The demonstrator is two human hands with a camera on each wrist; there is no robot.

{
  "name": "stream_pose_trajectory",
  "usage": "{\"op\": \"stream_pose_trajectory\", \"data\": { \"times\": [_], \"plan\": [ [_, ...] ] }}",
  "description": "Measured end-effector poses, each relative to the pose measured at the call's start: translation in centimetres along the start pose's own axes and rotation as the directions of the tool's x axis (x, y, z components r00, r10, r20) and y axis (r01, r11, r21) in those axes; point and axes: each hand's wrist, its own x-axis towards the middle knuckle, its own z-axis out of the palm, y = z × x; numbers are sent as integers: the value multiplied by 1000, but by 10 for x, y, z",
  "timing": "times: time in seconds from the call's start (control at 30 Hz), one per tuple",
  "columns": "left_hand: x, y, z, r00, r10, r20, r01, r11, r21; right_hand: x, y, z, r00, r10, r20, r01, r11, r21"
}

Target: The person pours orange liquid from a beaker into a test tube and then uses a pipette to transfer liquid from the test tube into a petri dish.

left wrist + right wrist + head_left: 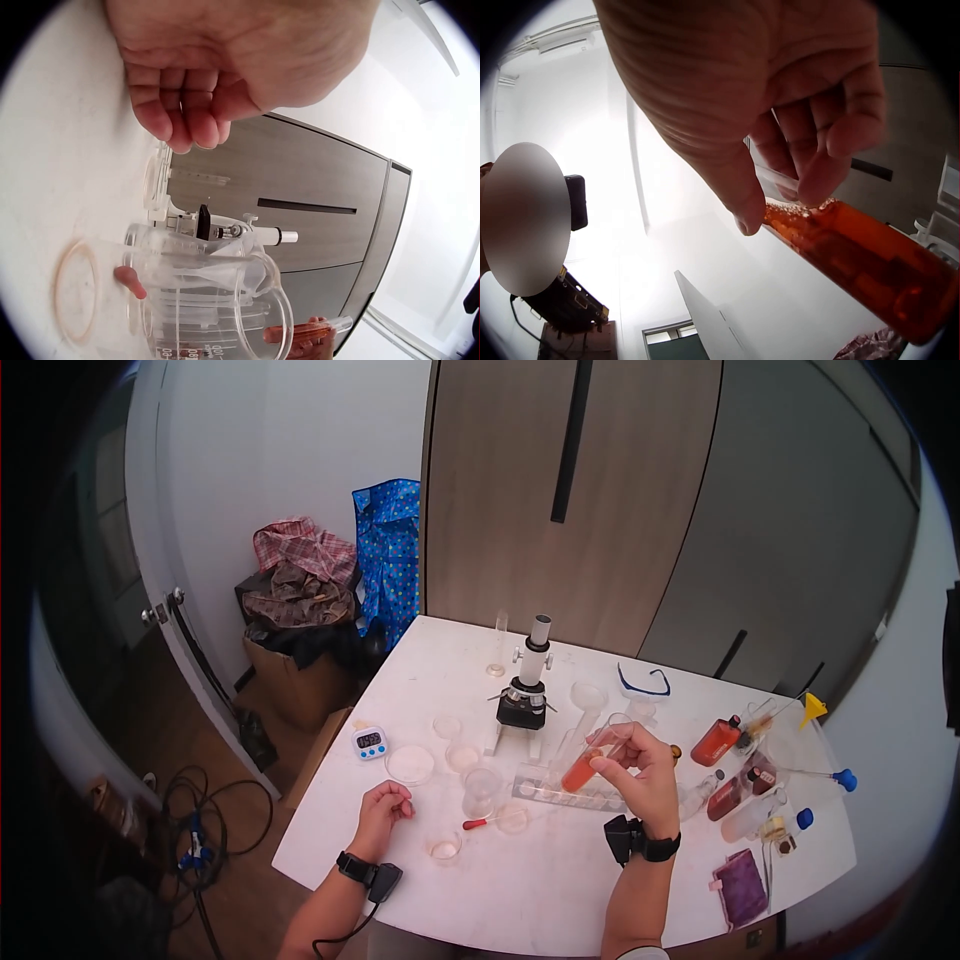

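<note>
My right hand [625, 752] holds a glass test tube [583, 767] tilted above the table, its lower half filled with orange-red liquid. In the right wrist view the thumb and fingers [821, 161] pinch the tube [859, 262] just above the liquid line. My left hand [395, 802] rests on the white table [560, 900] with fingers loosely curled and nothing in it. In the left wrist view those fingers [184, 120] hang over a clear beaker [217, 300]. A microscope [527, 682] stands behind both hands.
A digital timer [369, 741], a petri dish [410, 764], glass beakers [481, 790], a red dropper [478, 823] and a clear rack [545, 790] lie between the hands. Red bottles [716, 740], a yellow funnel [813, 708] and a purple pouch [741, 885] crowd the right side. Safety glasses [643, 682] lie behind.
</note>
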Motion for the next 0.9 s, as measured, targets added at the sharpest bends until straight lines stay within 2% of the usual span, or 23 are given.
{"op": "stream_pose_trajectory", "data": {
  "times": [0.33, 0.4, 0.53, 0.63, 0.73, 0.9],
  "plan": [
    [-2, 3, 6, 999, -15, -31, 17, 999, 48, -1, 0, -2, 1000, -3, 31, 1, 998, 57],
    [-2, 2, 5, 1000, -4, -21, 5, 998, 65, 0, -2, -1, 1000, 23, 1, -23, 998, -65],
    [-2, 0, 4, 1000, -1, -24, 3, 998, 60, 0, -3, 1, 999, 27, 31, -25, 999, -46],
    [-4, 1, 7, 999, 20, -34, -17, 998, 64, -1, -1, 3, 1000, 11, -2, -11, 1000, -23],
    [-3, 2, 7, 998, -2, -61, 9, 992, 125, -1, 0, 2, 999, 24, 22, -24, 1000, -16],
    [-2, 0, 6, 999, 13, -45, -6, 988, 157, 0, -1, 5, 998, -6, -56, -1, 992, -125]
  ]
}}
